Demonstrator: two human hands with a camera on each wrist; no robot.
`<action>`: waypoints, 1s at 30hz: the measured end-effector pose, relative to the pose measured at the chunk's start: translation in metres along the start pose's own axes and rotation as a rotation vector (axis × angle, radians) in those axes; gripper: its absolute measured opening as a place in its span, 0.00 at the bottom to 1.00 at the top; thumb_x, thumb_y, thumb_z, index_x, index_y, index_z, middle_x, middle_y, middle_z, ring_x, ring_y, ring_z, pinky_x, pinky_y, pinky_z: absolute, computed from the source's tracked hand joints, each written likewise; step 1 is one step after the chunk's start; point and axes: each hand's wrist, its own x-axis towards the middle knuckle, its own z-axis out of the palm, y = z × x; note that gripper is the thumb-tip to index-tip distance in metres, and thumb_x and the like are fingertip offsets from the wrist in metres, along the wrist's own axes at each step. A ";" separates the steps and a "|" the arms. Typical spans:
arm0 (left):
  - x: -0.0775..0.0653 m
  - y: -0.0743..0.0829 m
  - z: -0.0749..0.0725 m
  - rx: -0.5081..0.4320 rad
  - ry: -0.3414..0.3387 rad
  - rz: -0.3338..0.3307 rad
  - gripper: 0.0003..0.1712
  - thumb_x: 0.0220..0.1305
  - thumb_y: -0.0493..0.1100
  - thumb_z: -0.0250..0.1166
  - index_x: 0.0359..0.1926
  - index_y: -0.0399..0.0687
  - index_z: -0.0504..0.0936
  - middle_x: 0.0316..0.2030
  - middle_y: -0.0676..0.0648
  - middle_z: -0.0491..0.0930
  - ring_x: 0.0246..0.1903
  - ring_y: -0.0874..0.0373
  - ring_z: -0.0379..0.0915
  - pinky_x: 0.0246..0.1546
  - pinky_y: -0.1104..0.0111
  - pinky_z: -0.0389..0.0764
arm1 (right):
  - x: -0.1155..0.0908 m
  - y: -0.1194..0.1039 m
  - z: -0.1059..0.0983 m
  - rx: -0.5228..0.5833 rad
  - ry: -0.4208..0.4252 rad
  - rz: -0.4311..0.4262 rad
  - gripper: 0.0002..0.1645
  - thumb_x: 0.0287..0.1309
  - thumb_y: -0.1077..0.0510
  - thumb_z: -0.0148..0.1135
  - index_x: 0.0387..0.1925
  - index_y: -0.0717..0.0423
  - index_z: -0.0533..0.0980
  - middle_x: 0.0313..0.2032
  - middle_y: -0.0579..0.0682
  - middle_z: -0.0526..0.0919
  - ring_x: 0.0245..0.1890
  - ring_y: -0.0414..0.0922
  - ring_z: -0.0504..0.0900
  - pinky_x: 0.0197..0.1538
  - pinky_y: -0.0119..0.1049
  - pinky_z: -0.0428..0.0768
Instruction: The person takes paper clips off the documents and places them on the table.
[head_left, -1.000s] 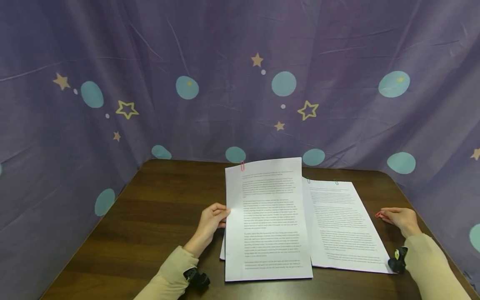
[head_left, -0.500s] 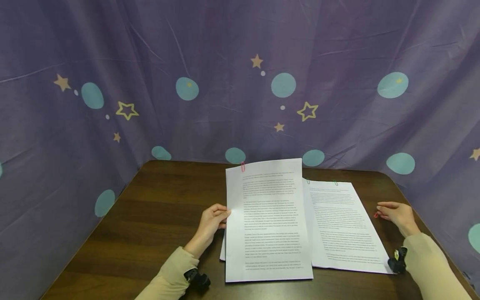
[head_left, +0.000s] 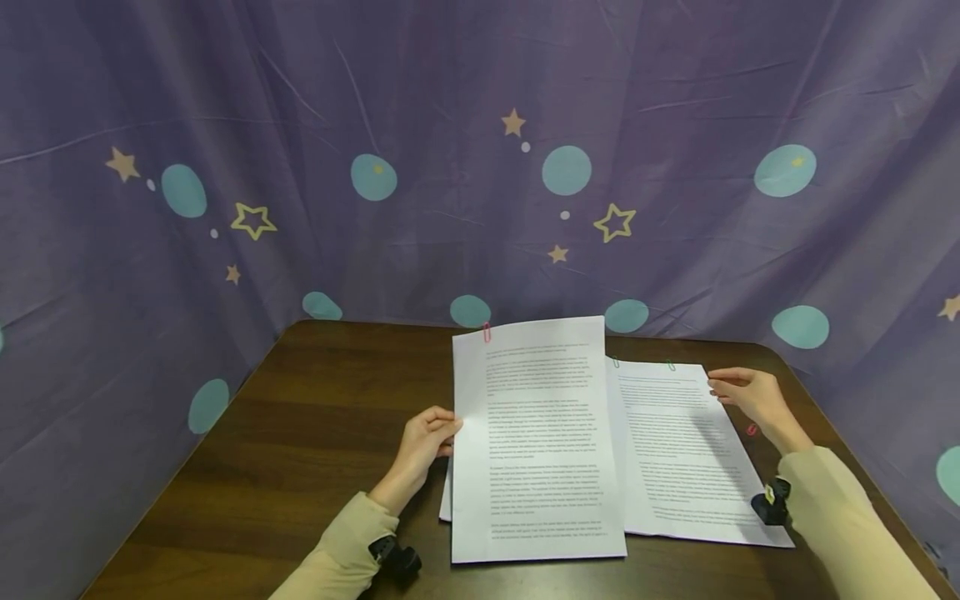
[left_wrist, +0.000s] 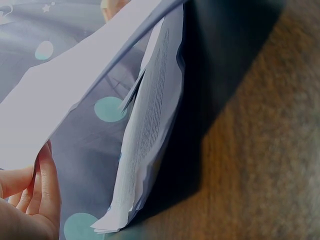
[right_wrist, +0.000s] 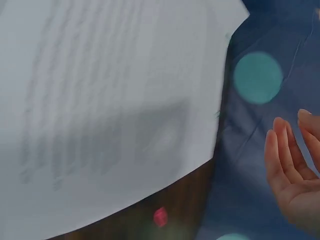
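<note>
My left hand pinches the left edge of a raised set of printed sheets, thumb in front and fingers behind. A pink paper clip sits on its top edge near the left corner. Lower and to the right lies a stack of printed paper with two green paper clips along its top. My right hand hovers by that stack's upper right corner; its fingers are extended and hold nothing. A loose red paper clip lies on the table right of the stack.
The brown wooden table runs back to a purple curtain with stars and blue spots. More paper shows beneath the raised sheets in the left wrist view. A black wrist camera is strapped near the right sleeve.
My right hand has let go of the red paper clip, leaving it on the table, and has moved left and away toward the paper stack's upper corner. My left hand stays put.
</note>
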 end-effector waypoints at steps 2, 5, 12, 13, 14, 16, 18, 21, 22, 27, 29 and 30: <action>0.001 0.000 0.000 0.003 0.001 -0.001 0.08 0.52 0.30 0.61 0.33 0.27 0.73 0.18 0.53 0.76 0.17 0.63 0.67 0.15 0.75 0.72 | 0.008 0.002 0.004 -0.001 -0.023 -0.056 0.22 0.49 0.49 0.63 0.41 0.62 0.76 0.30 0.40 0.81 0.27 0.34 0.81 0.28 0.26 0.78; 0.001 -0.001 0.000 0.010 0.000 -0.006 0.08 0.52 0.30 0.61 0.32 0.28 0.73 0.18 0.53 0.76 0.17 0.63 0.67 0.15 0.75 0.72 | 0.000 -0.041 0.010 0.014 -0.093 -0.127 0.21 0.51 0.54 0.62 0.42 0.66 0.76 0.32 0.45 0.82 0.27 0.37 0.81 0.30 0.28 0.79; 0.001 -0.001 0.001 0.010 0.000 -0.008 0.08 0.51 0.30 0.62 0.31 0.28 0.74 0.17 0.53 0.75 0.17 0.62 0.66 0.16 0.74 0.72 | -0.042 -0.180 0.029 -0.119 -0.171 -0.213 0.17 0.54 0.61 0.58 0.41 0.71 0.74 0.36 0.63 0.80 0.28 0.35 0.79 0.31 0.25 0.77; 0.001 -0.001 0.001 0.012 0.000 -0.005 0.07 0.51 0.30 0.62 0.31 0.28 0.74 0.16 0.53 0.75 0.17 0.61 0.66 0.16 0.74 0.72 | -0.043 -0.189 0.031 -0.130 -0.175 -0.222 0.16 0.54 0.61 0.59 0.41 0.71 0.75 0.36 0.63 0.80 0.29 0.36 0.79 0.32 0.25 0.77; 0.001 0.000 0.001 0.011 0.000 -0.004 0.07 0.51 0.30 0.61 0.31 0.29 0.74 0.16 0.53 0.75 0.17 0.61 0.66 0.16 0.74 0.72 | -0.044 -0.196 0.034 -0.144 -0.178 -0.233 0.16 0.54 0.60 0.59 0.41 0.70 0.75 0.36 0.62 0.80 0.29 0.36 0.79 0.32 0.25 0.76; 0.001 0.000 0.001 0.016 -0.003 0.000 0.07 0.51 0.30 0.61 0.31 0.29 0.74 0.17 0.53 0.75 0.17 0.61 0.67 0.16 0.73 0.72 | -0.045 -0.208 0.041 -0.171 -0.174 -0.249 0.16 0.54 0.60 0.59 0.42 0.67 0.76 0.37 0.61 0.80 0.30 0.35 0.78 0.33 0.24 0.76; 0.001 -0.001 0.001 0.016 -0.004 0.001 0.07 0.51 0.30 0.61 0.31 0.28 0.74 0.17 0.53 0.75 0.18 0.61 0.67 0.16 0.73 0.73 | -0.045 -0.217 0.046 -0.177 -0.177 -0.266 0.15 0.53 0.59 0.60 0.41 0.64 0.76 0.38 0.60 0.80 0.31 0.35 0.78 0.34 0.24 0.76; 0.001 -0.001 0.002 0.018 -0.009 0.002 0.08 0.52 0.30 0.61 0.32 0.28 0.74 0.17 0.53 0.75 0.18 0.60 0.67 0.17 0.72 0.73 | -0.045 -0.231 0.056 -0.162 -0.191 -0.283 0.16 0.53 0.58 0.60 0.42 0.63 0.77 0.39 0.58 0.80 0.34 0.37 0.78 0.36 0.25 0.76; 0.001 -0.001 0.002 0.017 -0.010 0.000 0.08 0.52 0.30 0.62 0.32 0.28 0.74 0.17 0.53 0.75 0.18 0.59 0.67 0.17 0.72 0.73 | -0.045 -0.235 0.059 -0.152 -0.197 -0.285 0.16 0.52 0.58 0.61 0.42 0.63 0.77 0.39 0.57 0.80 0.35 0.38 0.79 0.36 0.26 0.76; 0.000 -0.001 0.002 0.024 -0.013 0.004 0.08 0.52 0.31 0.62 0.32 0.28 0.73 0.17 0.53 0.75 0.18 0.59 0.68 0.18 0.72 0.74 | -0.046 -0.258 0.074 -0.085 -0.234 -0.296 0.16 0.52 0.58 0.61 0.42 0.63 0.77 0.40 0.57 0.80 0.39 0.46 0.79 0.38 0.29 0.77; 0.000 -0.001 0.002 0.025 -0.014 0.003 0.08 0.52 0.31 0.62 0.32 0.28 0.73 0.17 0.53 0.75 0.19 0.60 0.68 0.18 0.72 0.74 | -0.047 -0.267 0.080 -0.066 -0.242 -0.311 0.15 0.52 0.58 0.61 0.42 0.63 0.77 0.40 0.57 0.80 0.39 0.47 0.79 0.37 0.29 0.77; -0.001 0.000 0.002 0.026 -0.015 0.003 0.09 0.52 0.31 0.62 0.33 0.27 0.73 0.17 0.53 0.75 0.19 0.60 0.68 0.18 0.72 0.74 | -0.047 -0.271 0.083 -0.059 -0.243 -0.325 0.15 0.52 0.58 0.61 0.41 0.62 0.78 0.40 0.56 0.80 0.38 0.47 0.79 0.37 0.29 0.77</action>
